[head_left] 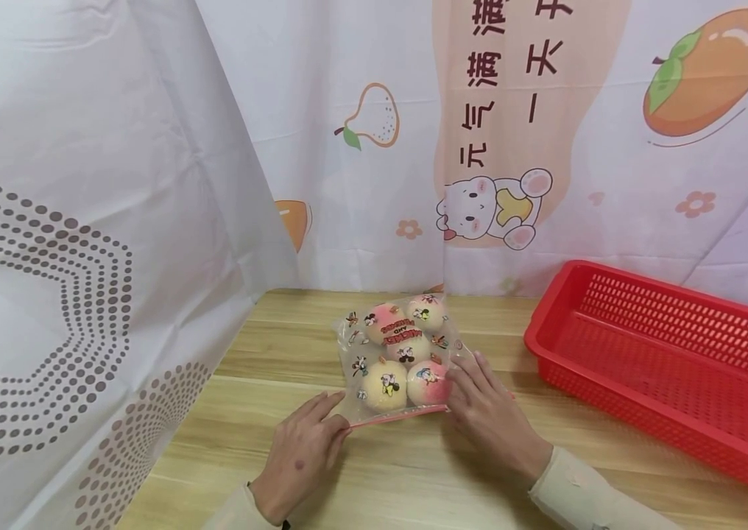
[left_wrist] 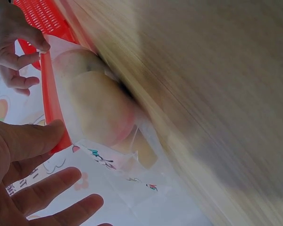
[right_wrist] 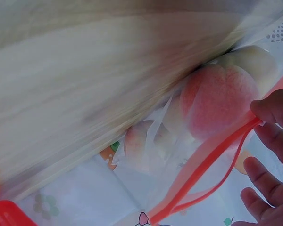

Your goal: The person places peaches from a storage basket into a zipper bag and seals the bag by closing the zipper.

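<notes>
A clear zip bag (head_left: 355,338) printed with cartoon figures lies on the wooden table, holding several pink and cream peaches (head_left: 383,386). Its red zip strip (left_wrist: 49,94) runs along the edge nearest the person. At the left end of that strip, my left hand (head_left: 304,445) pinches it between thumb and forefinger, the other fingers spread. Further right, my right hand (head_left: 489,416) pinches the strip too, beside a pink peach (right_wrist: 219,101). Beyond the right fingertips, the two red bands of the zip (right_wrist: 198,174) stand apart toward the bag's right corner.
A red plastic basket (head_left: 652,397) with perforated sides stands on the right of the table (head_left: 268,346). Behind the table hangs a white curtain (head_left: 361,199) with fruit and cartoon prints. Dotted white cloth (head_left: 82,309) covers the left side.
</notes>
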### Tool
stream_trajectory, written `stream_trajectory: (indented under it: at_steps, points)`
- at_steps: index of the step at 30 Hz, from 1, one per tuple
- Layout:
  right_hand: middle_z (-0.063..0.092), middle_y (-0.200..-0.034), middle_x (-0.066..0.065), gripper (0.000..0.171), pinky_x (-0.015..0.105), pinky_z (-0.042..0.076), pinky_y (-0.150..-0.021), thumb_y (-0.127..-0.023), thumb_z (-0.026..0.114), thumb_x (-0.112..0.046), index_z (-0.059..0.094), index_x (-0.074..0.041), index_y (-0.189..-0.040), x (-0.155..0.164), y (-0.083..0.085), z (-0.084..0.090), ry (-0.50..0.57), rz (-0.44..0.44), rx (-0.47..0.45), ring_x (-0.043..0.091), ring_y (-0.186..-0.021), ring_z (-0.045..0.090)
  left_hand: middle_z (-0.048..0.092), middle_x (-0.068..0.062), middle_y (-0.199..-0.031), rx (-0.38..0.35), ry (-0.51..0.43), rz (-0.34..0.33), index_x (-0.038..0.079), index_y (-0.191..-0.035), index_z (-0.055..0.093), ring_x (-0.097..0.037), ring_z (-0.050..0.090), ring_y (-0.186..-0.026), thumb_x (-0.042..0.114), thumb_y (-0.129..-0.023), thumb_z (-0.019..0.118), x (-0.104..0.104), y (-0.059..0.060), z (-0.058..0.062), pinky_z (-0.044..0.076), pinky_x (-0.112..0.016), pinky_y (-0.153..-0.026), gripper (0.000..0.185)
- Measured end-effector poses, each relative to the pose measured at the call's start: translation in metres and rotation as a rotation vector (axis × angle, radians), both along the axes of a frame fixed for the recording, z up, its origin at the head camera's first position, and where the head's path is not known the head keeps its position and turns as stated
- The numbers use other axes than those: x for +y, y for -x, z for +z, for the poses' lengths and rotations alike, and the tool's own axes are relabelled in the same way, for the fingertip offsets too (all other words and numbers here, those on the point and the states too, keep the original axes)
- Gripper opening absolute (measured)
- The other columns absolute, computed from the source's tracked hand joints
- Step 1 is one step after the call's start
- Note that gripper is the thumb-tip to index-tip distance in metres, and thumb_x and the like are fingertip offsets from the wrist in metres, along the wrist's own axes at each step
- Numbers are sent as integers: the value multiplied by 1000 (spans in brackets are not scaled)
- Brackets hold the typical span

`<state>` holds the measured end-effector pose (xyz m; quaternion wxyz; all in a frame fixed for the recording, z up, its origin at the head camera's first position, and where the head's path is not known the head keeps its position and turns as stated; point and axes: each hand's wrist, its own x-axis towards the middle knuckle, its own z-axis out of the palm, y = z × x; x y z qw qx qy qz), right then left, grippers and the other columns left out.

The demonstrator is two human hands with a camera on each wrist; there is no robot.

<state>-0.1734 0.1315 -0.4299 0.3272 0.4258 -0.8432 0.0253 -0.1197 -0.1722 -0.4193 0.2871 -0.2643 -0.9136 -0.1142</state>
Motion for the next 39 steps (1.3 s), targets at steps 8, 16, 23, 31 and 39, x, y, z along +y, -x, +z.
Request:
stream_trajectory:
  at_steps: [8, 16, 23, 31, 39]
  points:
    - [59, -114, 17, 28, 61, 39, -109, -68, 82, -10, 66, -2, -89, 3, 2, -2, 11, 5, 3, 42, -121, 49, 72, -10, -115, -18, 0, 13, 17, -74, 74, -32, 69, -100, 13, -75, 87, 0, -1, 0, 62, -47, -79, 14]
    - [59, -114, 17, 35, 62, 38, -109, -66, 86, -11, 65, -2, -93, 6, 2, -1, 18, 1, -8, 42, -124, 48, 72, -10, -115, -10, -3, 7, 17, -74, 74, -33, 69, -100, 12, -75, 87, 0, -1, 1, 62, -48, -78, 14]
    - [60, -112, 19, 32, 64, 39, -107, -99, 37, -15, 65, -4, -89, 10, 3, -3, 45, 17, 1, 44, -121, 51, 72, -10, -115, -14, -7, 6, 17, -74, 74, -33, 69, -100, 12, -75, 87, 0, -1, 1, 62, -48, -79, 14]
    - [62, -111, 18, 11, 64, 40, -106, -93, 61, -14, 66, -6, -88, 13, 3, -4, 48, 13, 6, 41, -117, 52, 72, -9, -115, -18, 0, 22, 17, -74, 74, -32, 69, -101, 12, -74, 87, 1, -2, 1, 62, -47, -80, 14]
    - [61, -111, 17, 28, 65, 40, -105, -65, 88, -8, 67, -7, -84, 18, 5, -4, 59, 7, -12, 41, -118, 52, 72, -9, -115, -19, 3, 28, 17, -74, 74, -32, 69, -101, 12, -74, 88, 2, -3, 2, 61, -47, -81, 14]
